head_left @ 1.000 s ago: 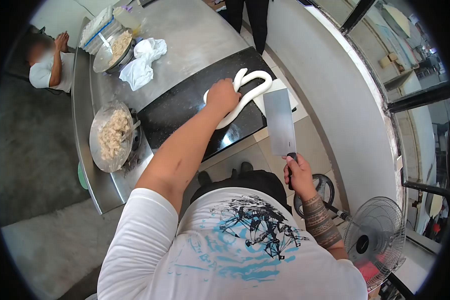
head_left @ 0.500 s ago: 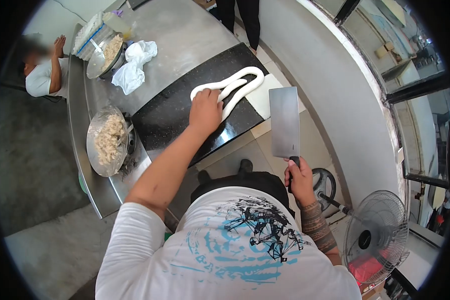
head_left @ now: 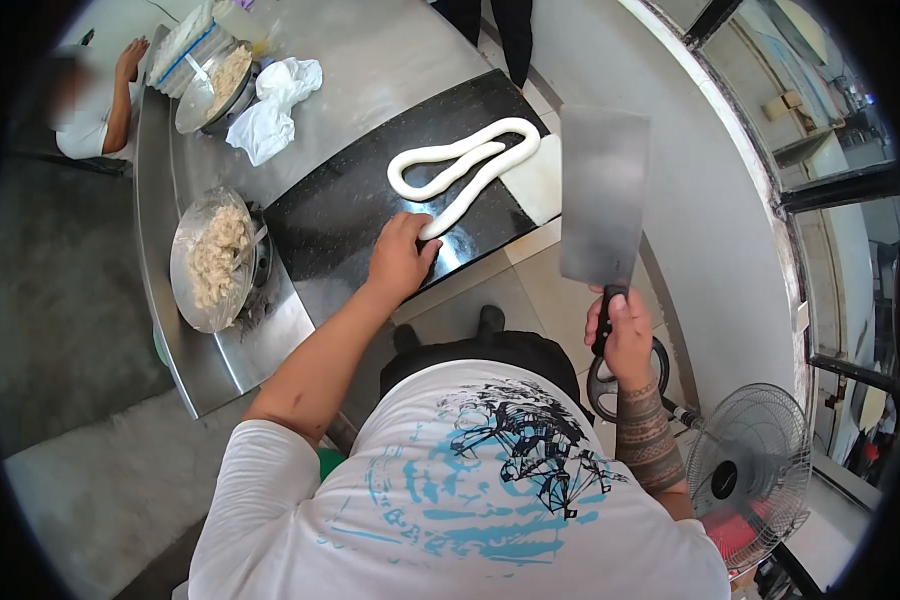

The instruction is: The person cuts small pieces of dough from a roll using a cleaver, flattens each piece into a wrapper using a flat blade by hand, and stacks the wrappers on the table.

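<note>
A long white rope of dough (head_left: pixel 475 190) lies looped back on itself on the black stone slab (head_left: pixel 340 215). My left hand (head_left: pixel 400 258) is at its near end, fingers and thumb closed around the tip. In my right hand (head_left: pixel 625 335) is a cleaver (head_left: pixel 603 195), gripped by its black handle. The broad blade points up and away from me, raised off to the right of the slab.
On the steel table (head_left: pixel 370 50) are a bowl of pale filling (head_left: pixel 220 255), a second bowl (head_left: pixel 232 80) and a white plastic bag (head_left: pixel 270 115). A fan (head_left: pixel 750 480) stands at my right. A person (head_left: pixel 95 120) is at the far left; another person's legs (head_left: pixel 515 35) show at the back.
My left hand has moved from the middle of the dough rope toward me, to its near end. My right hand has lifted the cleaver higher and farther right.
</note>
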